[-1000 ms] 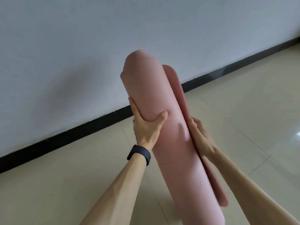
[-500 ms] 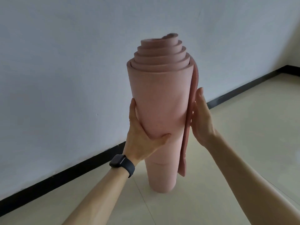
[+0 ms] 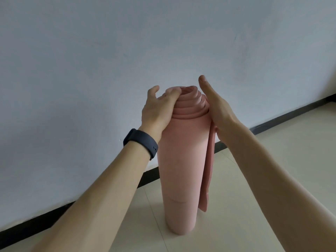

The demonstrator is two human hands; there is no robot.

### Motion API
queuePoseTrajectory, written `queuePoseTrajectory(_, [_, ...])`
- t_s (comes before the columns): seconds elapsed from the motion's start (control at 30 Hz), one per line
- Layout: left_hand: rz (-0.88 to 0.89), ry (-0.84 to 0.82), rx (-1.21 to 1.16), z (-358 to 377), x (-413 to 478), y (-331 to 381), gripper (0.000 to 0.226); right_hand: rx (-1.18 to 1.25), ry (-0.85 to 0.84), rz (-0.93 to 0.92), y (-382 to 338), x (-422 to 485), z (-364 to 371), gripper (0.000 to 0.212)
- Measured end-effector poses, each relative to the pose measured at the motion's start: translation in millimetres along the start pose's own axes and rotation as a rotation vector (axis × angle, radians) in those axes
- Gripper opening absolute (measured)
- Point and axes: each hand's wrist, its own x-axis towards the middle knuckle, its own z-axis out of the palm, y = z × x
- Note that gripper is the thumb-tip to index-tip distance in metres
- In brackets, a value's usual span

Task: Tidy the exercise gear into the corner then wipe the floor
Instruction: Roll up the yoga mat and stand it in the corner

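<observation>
Wall [image 3: 91, 51]: pale, plain, beyond both hands. Floor [image 3: 272, 160]: cream tiles below the hands, edged by a black skirting [image 3: 54, 215]. Rolled mat [image 3: 181, 160]: pink, between the hands, standing on end on the floor, long axis upright, layers telescoped at the top, loose flap hanging on the right side. Left hand [image 3: 160, 106]: fingers curled over the top rim, gripping. Right hand [image 3: 216, 108]: flat, fingers straight, against the flap side. Both equally near; letting go likely depends on the roll balancing upright. Wristband [image 3: 143, 140]: dark, left wrist.
</observation>
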Motion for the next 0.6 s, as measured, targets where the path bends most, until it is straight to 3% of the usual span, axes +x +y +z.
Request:
queuePoseTrajectory(0.1, [0.095,-0.016,0.079,3,1,-7,0.062,0.033,0.12,0.025,12,13,6,0.065])
queuePoseTrajectory(0.27, [0.16,-0.066,0.387,-6,15,1,0.064,-0.001,0.138,0.0,22,13,5,0.031])
queuePoseTrajectory(0.37, [0.177,-0.161,0.454,-10,31,27,0.072,-0.116,0.005,0.002,-5,25,4,0.043])
queuePoseTrajectory(0.43, [0.147,-0.14,0.559,-1,40,35,0.067,-0.165,-0.026,-0.001,-14,36,7,0.048])
queuePoseTrajectory(0.6, [0.064,-0.117,0.896,20,24,8,0.049,-0.344,0.052,0.012,10,36,13,0.038])
